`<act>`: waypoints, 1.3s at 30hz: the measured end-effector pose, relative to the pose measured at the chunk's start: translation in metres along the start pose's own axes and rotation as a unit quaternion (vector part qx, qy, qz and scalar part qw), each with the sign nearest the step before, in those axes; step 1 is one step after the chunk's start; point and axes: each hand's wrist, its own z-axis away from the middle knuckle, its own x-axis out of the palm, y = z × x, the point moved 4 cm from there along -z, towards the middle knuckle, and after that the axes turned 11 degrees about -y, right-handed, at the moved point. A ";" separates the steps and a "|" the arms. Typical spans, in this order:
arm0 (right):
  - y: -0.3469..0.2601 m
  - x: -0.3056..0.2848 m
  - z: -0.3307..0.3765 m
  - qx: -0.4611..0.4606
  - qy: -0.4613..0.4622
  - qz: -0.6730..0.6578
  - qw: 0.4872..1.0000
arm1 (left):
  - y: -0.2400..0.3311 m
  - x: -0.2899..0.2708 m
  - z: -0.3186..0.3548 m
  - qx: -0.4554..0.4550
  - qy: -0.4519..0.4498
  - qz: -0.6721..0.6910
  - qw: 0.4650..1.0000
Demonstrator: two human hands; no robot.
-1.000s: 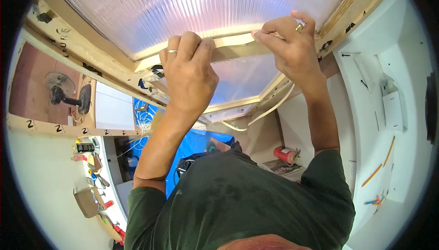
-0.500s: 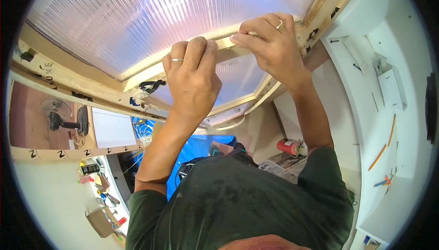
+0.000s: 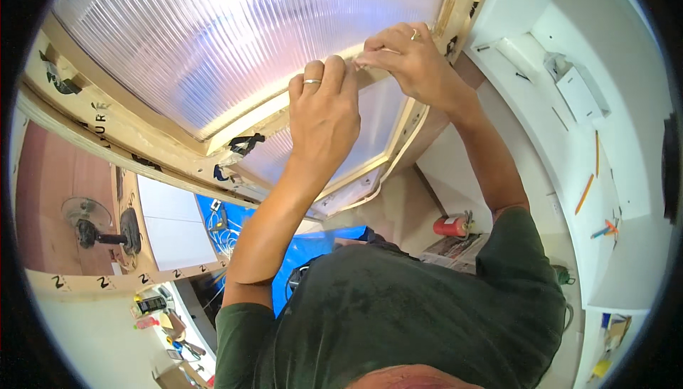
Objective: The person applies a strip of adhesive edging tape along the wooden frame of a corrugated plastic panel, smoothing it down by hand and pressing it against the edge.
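Note:
A wooden crossbar [image 3: 249,110] runs under a large ribbed translucent panel [image 3: 242,30] set in a wooden frame. My left hand [image 3: 325,110], a ring on one finger, has its fingers curled over this crossbar, closed on it. Just to its right, my right hand [image 3: 411,58] is closed in a pinch close against the bar, thumb and forefinger together. Whatever lies between those fingertips is too small to make out. A second translucent panel [image 3: 370,115] shows below the bar, partly behind my hands. Black tape [image 3: 247,144] sticks to the frame beside my left wrist.
White shelving [image 3: 576,168] along the right carries pencils [image 3: 584,194] and a white box [image 3: 579,94]. A red fire extinguisher [image 3: 449,226] stands on the floor near a blue sheet [image 3: 292,250]. At left are a fan [image 3: 87,222] and a shelf of tools and bottles.
The view has shifted, so the frame and panel appear farther left. My right hand has come closer to my left along the crossbar. My left fingers stay curled over the bar.

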 end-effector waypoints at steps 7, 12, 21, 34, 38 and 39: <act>0.023 -0.005 0.031 0.020 0.020 -0.057 0.998 | 0.001 0.002 -0.003 -0.003 0.012 0.002 1.000; 0.032 -0.015 0.020 -0.019 0.048 0.055 0.997 | 0.000 0.005 -0.006 -0.015 0.018 0.002 1.000; -0.004 0.015 0.030 0.241 0.313 0.072 0.916 | 0.008 0.005 -0.015 -0.018 0.044 -0.015 0.999; -0.029 0.062 0.034 0.168 0.300 0.035 0.939 | 0.007 0.002 -0.023 -0.035 0.039 -0.004 0.999; -0.018 0.054 0.053 0.132 0.265 0.033 0.955 | 0.009 0.003 -0.027 -0.032 0.048 0.013 0.998; -0.025 0.056 0.059 0.149 0.275 0.023 0.949 | 0.009 0.003 -0.026 -0.033 0.050 0.015 0.998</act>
